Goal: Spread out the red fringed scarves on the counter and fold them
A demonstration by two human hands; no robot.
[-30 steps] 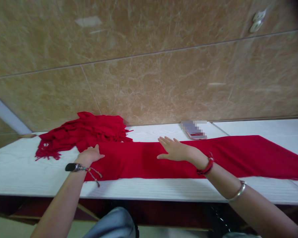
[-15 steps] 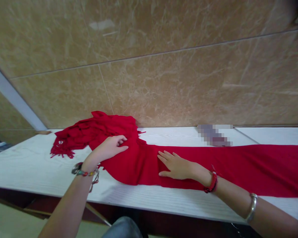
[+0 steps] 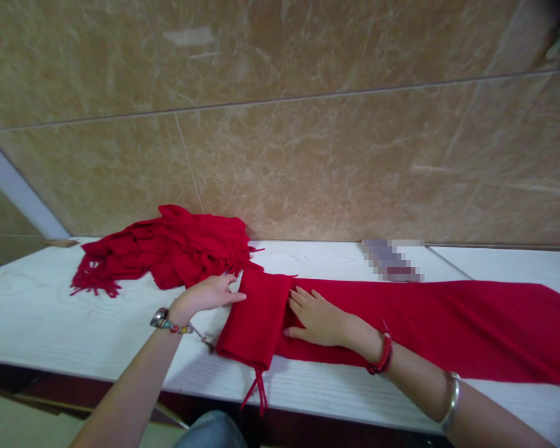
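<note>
Scarf point(image 3: 256, 320) is now lying folded at L end, fringe point(image 3: 260, 392) dangling; L hand point(image 3: 210, 294) is touching fold, grip unclear; R hand point(image 3: 322, 320) is resting open.

Red fringed scarf point(image 3: 420, 323); left end folded over; flat on white tabletop point(image 3: 135, 330).

Dim, soft light; dark corner.

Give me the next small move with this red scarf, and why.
I'd have the left hand straighten the folded end, with the right hand steadying the scarf: its left edge slants, and fringe pokes out below. The left hand is already at that edge, and the right lies flat beside the fold.
</note>
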